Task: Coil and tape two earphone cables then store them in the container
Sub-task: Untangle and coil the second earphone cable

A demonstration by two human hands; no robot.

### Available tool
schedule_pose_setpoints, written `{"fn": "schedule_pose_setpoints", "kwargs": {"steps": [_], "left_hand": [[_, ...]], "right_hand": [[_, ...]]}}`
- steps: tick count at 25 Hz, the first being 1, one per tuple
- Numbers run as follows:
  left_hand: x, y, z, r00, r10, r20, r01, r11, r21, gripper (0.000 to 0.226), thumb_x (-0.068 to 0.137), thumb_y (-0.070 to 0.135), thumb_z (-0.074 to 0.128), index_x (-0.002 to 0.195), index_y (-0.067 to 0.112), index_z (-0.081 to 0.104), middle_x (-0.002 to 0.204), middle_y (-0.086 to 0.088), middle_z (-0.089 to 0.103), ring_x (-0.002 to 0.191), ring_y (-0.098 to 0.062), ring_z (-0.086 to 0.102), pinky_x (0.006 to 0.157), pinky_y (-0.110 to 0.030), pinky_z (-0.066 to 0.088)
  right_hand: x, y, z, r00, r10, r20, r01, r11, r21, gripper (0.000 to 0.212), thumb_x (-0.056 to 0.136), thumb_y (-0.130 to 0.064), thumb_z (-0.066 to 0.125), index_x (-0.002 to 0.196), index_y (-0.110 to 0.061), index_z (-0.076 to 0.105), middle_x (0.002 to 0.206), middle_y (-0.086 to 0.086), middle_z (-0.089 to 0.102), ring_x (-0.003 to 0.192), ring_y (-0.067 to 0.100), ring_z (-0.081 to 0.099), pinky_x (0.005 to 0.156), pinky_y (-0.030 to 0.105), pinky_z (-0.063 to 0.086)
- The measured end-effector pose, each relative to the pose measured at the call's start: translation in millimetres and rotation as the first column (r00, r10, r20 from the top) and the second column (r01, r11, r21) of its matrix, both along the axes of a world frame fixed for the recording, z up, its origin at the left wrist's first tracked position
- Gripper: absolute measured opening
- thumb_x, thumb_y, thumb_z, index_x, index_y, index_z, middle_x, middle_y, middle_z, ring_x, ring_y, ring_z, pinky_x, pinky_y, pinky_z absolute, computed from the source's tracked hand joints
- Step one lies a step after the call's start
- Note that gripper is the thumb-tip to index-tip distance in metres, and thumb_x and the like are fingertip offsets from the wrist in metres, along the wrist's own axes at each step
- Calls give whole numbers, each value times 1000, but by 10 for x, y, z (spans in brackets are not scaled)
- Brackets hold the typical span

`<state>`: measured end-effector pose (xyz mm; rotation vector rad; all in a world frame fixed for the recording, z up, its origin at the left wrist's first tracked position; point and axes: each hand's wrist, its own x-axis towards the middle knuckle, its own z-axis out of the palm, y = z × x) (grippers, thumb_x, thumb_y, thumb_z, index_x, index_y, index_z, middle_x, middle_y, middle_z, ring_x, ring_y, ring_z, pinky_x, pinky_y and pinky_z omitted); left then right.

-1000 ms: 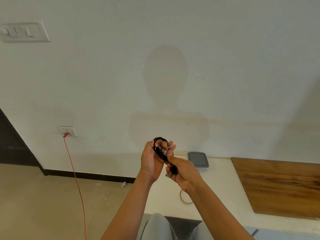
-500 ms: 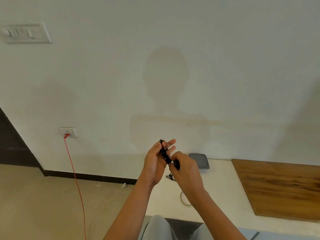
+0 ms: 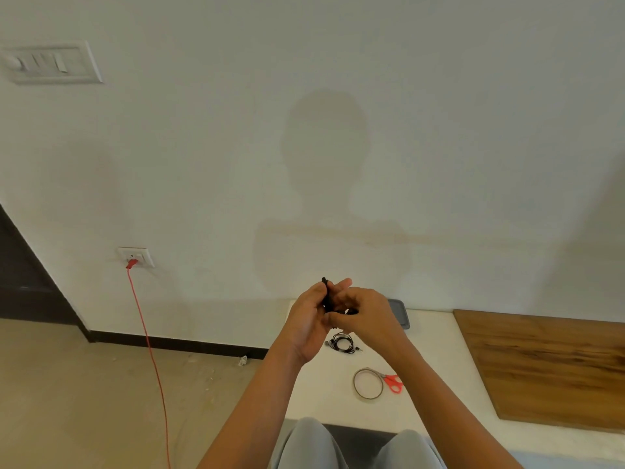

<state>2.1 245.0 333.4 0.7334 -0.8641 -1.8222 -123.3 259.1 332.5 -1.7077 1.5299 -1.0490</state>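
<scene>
Since a second ago my right hand (image 3: pixel 367 314) has climbed from under the coil to close over its lower end. The open loop is now squeezed into a narrow black bundle.

I hold the first earphone cable (image 3: pixel 326 292) upright in the air between both hands, above the left end of the bench (image 3: pixel 436 353). My left hand (image 3: pixel 309 321) is wrapped round it, thumb and fingers curled. My right hand pinches the bottom, though my knuckles hide just what the fingertips have.

To do this well, I judge the left grip must not slacken, or the loops will spring apart. The loose tail should go snugly round the middle of the bundle before I let go with my right hand.

Only then should I reach for the tape roll (image 3: pixel 368 384), which lies flat with the scissors (image 3: pixel 392 383) against it. The second earphone cable (image 3: pixel 342 343) lies loosely tangled on the bench just below my hands. The container (image 3: pixel 401 316) sits at the back by the wall, partly behind my right hand.
</scene>
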Motion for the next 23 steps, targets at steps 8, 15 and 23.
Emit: {"fn": "schedule_pose_setpoints", "kwargs": {"steps": [8,15,23], "left_hand": [[30,-123,-74,994,-94,60,90,994,53,33,103,18,36,112,-2,60,98,-14,68,82,-25,66,74,-36,55],[154,-138,-121,592,94,801,286,904,-317,30,97,27,50,81,11,70,64,4,57,60,-8,50,68,-20,45],[129,-10,-300,358,354,864,454,743,-492,19,99,30,48,92,14,56,83,2,68,75,-10,58,116,-28,8]], "right_hand": [[-119,-120,53,956,-66,286,-25,953,303,10,81,-7,70,86,0,72,64,7,61,54,12,53,52,18,47],[-142,-136,-129,681,-370,631,-116,797,593,5,83,-2,68,83,3,67,66,9,62,44,8,53,39,14,45],[-202,-147,-207,479,-468,743,-212,759,615,6,87,-1,64,84,4,63,62,12,67,42,9,56,40,16,50]]}}
